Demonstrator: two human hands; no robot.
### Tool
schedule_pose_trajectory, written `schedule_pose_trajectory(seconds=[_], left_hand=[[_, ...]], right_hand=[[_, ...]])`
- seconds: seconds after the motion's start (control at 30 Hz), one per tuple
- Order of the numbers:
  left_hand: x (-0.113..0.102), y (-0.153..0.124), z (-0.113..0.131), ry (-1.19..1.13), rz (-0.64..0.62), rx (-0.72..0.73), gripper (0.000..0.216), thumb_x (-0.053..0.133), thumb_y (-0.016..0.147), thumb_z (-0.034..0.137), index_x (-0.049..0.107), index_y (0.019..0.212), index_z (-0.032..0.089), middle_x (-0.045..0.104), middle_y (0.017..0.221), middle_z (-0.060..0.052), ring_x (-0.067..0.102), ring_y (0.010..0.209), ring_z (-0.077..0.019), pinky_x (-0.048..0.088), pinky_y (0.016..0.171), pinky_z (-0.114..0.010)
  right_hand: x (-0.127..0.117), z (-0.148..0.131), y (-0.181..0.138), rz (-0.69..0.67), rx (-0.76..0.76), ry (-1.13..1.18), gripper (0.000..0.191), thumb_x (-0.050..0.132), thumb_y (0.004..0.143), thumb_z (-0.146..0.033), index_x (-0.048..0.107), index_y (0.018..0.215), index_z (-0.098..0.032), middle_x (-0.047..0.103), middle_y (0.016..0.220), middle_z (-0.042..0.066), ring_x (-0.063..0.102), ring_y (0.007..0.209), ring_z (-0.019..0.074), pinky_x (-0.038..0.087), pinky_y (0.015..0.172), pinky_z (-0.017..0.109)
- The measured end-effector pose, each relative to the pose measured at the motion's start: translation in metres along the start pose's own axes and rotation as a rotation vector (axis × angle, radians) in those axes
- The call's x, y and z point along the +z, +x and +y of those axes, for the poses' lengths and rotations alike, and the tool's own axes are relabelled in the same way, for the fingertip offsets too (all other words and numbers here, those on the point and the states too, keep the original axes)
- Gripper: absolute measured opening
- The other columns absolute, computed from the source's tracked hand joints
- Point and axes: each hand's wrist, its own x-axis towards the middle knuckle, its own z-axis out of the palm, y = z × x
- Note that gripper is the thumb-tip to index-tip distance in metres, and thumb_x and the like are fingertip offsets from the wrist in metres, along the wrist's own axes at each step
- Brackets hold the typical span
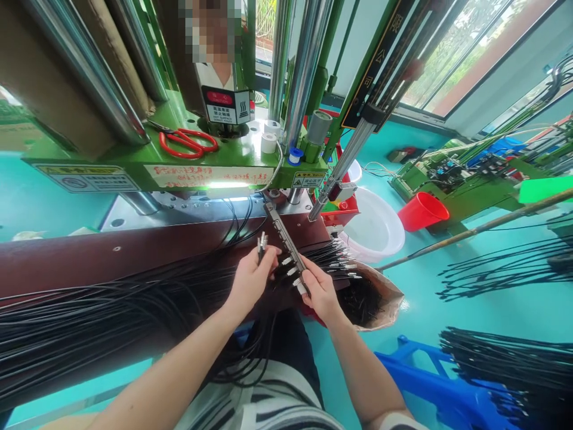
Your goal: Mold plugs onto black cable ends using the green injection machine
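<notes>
My left hand (253,276) is closed around a few black cables whose silvery end connectors (262,240) stick up above the thumb. In my right hand (319,291) is the near end of a long, narrow metal bar (286,239) with slots along one edge. Several pale connectors (292,270) sit along the bar's near half, close to my right fingers. The bar slants away toward the machine, its far end above the bench edge. Black cables (134,298) lie in a thick bundle across the brown bench and under both hands.
A green press (233,152) stands ahead, with red-handled scissors (188,143) on its ledge. To the right are a bag of black scraps (371,298), a white basin (373,227), a red bucket (423,211) and a blue stool (430,382). More black cables (510,358) lie beyond.
</notes>
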Motion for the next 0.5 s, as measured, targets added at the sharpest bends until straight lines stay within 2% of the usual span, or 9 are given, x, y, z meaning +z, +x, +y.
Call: schedule_pose_trajectory(seconds=[0.1, 0.2, 0.27, 0.4, 0.5], left_hand=[[0.0030, -0.0007, 0.0036, -0.184, 0.130, 0.038, 0.022, 0.046, 0.081, 0.041, 0.045, 0.090, 0.021, 0.038, 0.049, 0.010, 0.033, 0.038, -0.0050, 0.028, 0.036, -0.016], [0.0045, -0.0026, 0.0020, -0.260, 0.188, 0.018, 0.021, 0.047, 0.081, 0.041, 0.037, 0.082, 0.023, 0.038, 0.047, 0.011, 0.029, 0.034, -0.0041, 0.024, 0.033, -0.014], [0.0033, -0.0036, 0.0009, -0.228, 0.157, -0.024, 0.023, 0.051, 0.078, 0.040, 0.039, 0.076, 0.021, 0.038, 0.046, 0.010, 0.030, 0.035, -0.0033, 0.023, 0.033, -0.014], [-0.0018, -0.0031, 0.0026, -0.188, -0.011, -0.174, 0.026, 0.061, 0.069, 0.038, 0.051, 0.072, 0.015, 0.037, 0.042, 0.009, 0.029, 0.035, -0.0021, 0.021, 0.034, -0.015], [-0.0042, -0.0008, 0.0043, -0.198, -0.070, -0.248, 0.029, 0.064, 0.066, 0.039, 0.053, 0.068, 0.013, 0.034, 0.038, 0.009, 0.028, 0.033, -0.0018, 0.020, 0.034, -0.015]], right_hand=[[-0.0017, 0.0002, -0.0004, 0.028, 0.006, 0.066, 0.043, 0.054, 0.081, -0.039, 0.054, 0.120, -0.021, 0.039, 0.051, -0.007, 0.028, 0.036, 0.0031, 0.023, 0.029, 0.014], [-0.0028, 0.0006, -0.0007, 0.023, 0.003, 0.074, 0.041, 0.055, 0.081, -0.038, 0.055, 0.118, -0.022, 0.041, 0.052, -0.006, 0.029, 0.036, 0.0025, 0.024, 0.029, 0.014], [-0.0037, 0.0011, -0.0005, 0.002, -0.004, 0.075, 0.040, 0.055, 0.081, -0.037, 0.055, 0.118, -0.022, 0.041, 0.052, -0.006, 0.029, 0.035, 0.0025, 0.023, 0.028, 0.014], [-0.0063, 0.0027, 0.0004, -0.047, -0.019, 0.088, 0.041, 0.053, 0.082, -0.036, 0.053, 0.121, -0.021, 0.042, 0.050, -0.007, 0.029, 0.033, 0.0023, 0.022, 0.028, 0.015], [-0.0078, 0.0032, 0.0006, -0.081, -0.016, 0.079, 0.041, 0.053, 0.083, -0.035, 0.052, 0.121, -0.020, 0.042, 0.050, -0.006, 0.030, 0.033, 0.0023, 0.022, 0.028, 0.015]])
